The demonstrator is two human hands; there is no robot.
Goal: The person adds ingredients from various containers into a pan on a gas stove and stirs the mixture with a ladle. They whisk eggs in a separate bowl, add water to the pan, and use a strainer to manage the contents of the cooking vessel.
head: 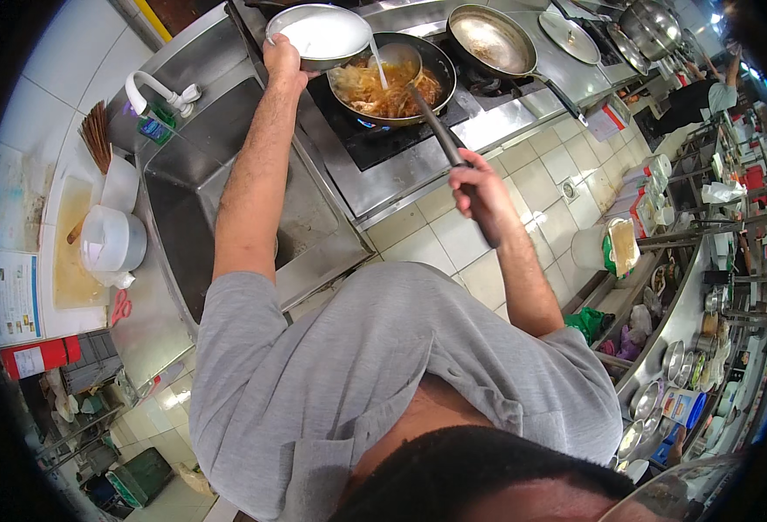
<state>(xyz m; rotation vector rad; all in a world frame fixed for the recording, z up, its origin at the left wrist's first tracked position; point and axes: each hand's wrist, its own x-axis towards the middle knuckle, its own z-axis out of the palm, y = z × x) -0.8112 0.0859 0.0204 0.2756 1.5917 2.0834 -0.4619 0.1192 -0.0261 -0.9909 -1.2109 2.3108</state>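
Note:
My left hand (pixel 285 62) grips the rim of a metal bowl (pixel 326 63) of white liquid (pixel 323 34), tilted over the stove. From its right edge a thin white stream (pixel 378 63) runs down into a dark frying pan (pixel 447 83). Shredded food in orange-brown sauce (pixel 364 91) fills the pan, and a blue flame (pixel 366 123) burns under it. My right hand (pixel 481 189) is closed around the dark handle of a ladle (pixel 437 129). The ladle's round bowl (pixel 399 59) sits in the food, beside the stream.
A second frying pan (pixel 491 40) stands on the burner to the right, its handle jutting past the counter edge. Left lies a steel sink (pixel 181 196) with a white faucet (pixel 155 94). Plastic tubs (pixel 113 238) and red-handled scissors (pixel 121 307) rest beside it. Another person (pixel 700 101) stands far right.

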